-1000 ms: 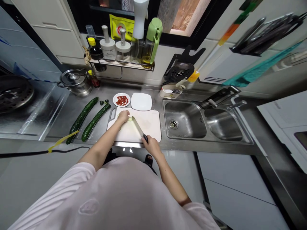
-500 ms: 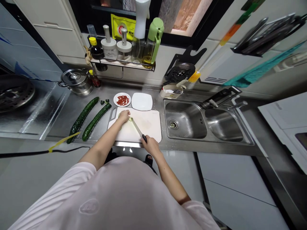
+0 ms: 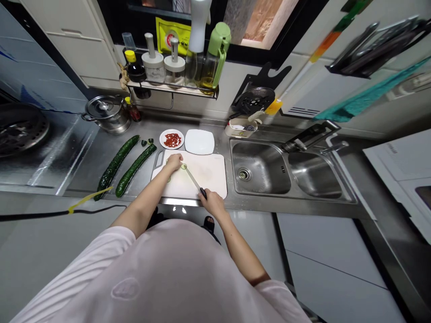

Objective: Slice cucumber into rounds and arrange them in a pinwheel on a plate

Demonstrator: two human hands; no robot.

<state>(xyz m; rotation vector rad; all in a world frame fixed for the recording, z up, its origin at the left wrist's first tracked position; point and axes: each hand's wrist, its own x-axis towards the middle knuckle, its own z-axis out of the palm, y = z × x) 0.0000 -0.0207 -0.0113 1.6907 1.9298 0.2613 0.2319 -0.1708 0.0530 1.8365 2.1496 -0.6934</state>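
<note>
Sliced cucumber [image 3: 183, 166] partly hidden by the left hand [image 3: 174, 162]

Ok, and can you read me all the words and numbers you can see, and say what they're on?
None can be read.
Yellow packet: black print, too small.
White box, far right: print too blurred.
Cutting board: corner mark too faint.
Pale shirt: badge too unclear.

R hand [image 3: 214, 202] w/ knife [image 3: 193, 178] at bd [image 3: 212, 172]

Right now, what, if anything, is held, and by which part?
The right hand holds the knife by its black handle. The left hand is at the cutting board; whether it grips anything is unclear.
</note>
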